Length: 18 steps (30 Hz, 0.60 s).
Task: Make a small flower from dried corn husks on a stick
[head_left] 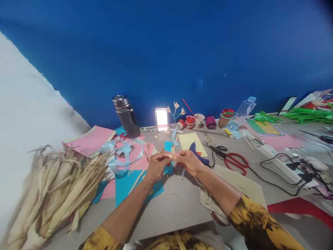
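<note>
You're at a craft bench (192, 208), the sort found in a handicraft workshop; whether it belongs to a home can't be told. On the dial of your view, dried husks (59, 194) lie heaped at eight, blue paper (125, 191) at seven, scissors (225, 159) at four and a glue gun (198, 155) just below. Near the centre stand pale flowers (176, 105). Green strands (307, 116) pile up at three. A blue wall (166, 52) fills twelve.

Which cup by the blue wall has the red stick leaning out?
The white cup, left of the brown cup; a red stick leans from it, while the brown cup shows none.
</note>
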{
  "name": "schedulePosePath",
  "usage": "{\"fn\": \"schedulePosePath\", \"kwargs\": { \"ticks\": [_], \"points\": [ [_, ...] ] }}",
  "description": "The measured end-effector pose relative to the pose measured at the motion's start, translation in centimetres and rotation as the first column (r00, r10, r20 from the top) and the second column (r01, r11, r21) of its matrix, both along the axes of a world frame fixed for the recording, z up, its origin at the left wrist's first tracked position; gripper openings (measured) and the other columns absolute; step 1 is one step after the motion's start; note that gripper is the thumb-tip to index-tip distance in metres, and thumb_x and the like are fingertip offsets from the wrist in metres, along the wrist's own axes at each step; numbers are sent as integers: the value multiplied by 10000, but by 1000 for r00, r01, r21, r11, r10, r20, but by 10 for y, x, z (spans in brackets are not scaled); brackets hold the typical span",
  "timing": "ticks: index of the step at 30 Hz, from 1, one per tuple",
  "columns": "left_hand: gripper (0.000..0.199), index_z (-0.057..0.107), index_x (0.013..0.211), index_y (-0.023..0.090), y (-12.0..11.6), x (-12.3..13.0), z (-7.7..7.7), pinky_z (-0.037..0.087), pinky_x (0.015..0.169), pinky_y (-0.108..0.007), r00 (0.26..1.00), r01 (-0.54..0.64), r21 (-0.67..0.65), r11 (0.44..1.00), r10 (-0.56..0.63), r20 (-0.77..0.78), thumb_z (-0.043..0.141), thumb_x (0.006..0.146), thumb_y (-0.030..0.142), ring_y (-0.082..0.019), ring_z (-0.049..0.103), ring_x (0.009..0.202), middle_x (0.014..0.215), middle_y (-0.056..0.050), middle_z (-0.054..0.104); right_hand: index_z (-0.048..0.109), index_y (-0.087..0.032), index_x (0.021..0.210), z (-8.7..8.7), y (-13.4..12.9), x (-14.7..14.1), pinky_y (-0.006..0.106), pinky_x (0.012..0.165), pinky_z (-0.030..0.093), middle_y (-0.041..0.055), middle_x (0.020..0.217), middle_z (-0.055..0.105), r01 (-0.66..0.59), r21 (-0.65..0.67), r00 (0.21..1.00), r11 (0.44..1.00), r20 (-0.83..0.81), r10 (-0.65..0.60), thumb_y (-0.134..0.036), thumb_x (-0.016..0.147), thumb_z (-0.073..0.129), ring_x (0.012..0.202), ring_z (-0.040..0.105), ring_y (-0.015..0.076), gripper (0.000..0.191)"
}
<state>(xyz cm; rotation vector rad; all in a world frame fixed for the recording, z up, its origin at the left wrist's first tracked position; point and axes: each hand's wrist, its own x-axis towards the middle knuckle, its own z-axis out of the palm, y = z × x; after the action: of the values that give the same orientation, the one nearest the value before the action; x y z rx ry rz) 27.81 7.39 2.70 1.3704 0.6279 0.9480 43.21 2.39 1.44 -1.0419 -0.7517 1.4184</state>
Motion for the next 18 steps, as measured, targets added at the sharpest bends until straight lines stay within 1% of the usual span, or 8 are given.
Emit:
{"fn": "schedulePosePath", "kwargs": {
  "ticks": [4,6,7,10,13,16,18],
  "points": [
    [170,708,652,166,1,0,-5,392,550,-253,1000,8,29,1000,-8,14,762,704,319,-100,474,580,726,-9,585,623,-141,557,4,-1,1,225,487,292,-30,541,542,-25,-50,999,998,-37,23,-377,485,923,525,448,78,389],
    [185,701,657,166,1,1,-8,389,554,-252,999,15,10,1000,-15,39,766,712,330,-100,474,580,711,-3,572,592,-145,544,5,-1,0,222,477,284,-31,529,546,-48,-49,998,998,-47,46,-390,496,918,514,464,81,411],
    [194,695,660,166,0,1,-9,391,560,-251,998,26,-16,1000,-25,54,766,719,336,-100,479,580,699,1,563,589,-147,553,6,-2,0,222,479,284,-20,540,573,-66,-38,997,997,-43,65,-399,514,910,527,493,92,411],
    [229,675,692,163,-4,2,-9,402,578,-247,991,81,-142,987,-65,113,772,729,366,-100,496,587,671,10,542,602,-153,599,7,-3,-2,230,505,295,21,598,662,-87,12,996,996,27,86,-414,577,881,592,579,132,382],
    [291,631,701,161,-9,3,-5,401,574,-242,980,151,-260,954,-110,166,784,717,408,-101,492,581,639,13,532,610,-158,626,8,-4,-2,248,540,321,30,615,689,-100,80,990,992,109,91,-417,624,854,600,595,144,355],
    [306,609,709,162,-10,2,-1,390,574,-242,972,198,-278,940,-151,183,746,761,432,-107,481,578,596,12,518,613,-155,649,12,-5,-1,254,546,311,37,630,698,-146,137,976,980,183,120,-426,676,820,588,567,134,342],
    [289,621,737,164,-10,1,-2,388,588,-250,969,218,-258,941,-178,169,712,796,432,-113,478,587,594,8,519,608,-155,658,14,-6,1,248,530,289,21,598,672,-121,144,971,982,223,87,-440,693,806,556,521,117,349]
  ]
}}
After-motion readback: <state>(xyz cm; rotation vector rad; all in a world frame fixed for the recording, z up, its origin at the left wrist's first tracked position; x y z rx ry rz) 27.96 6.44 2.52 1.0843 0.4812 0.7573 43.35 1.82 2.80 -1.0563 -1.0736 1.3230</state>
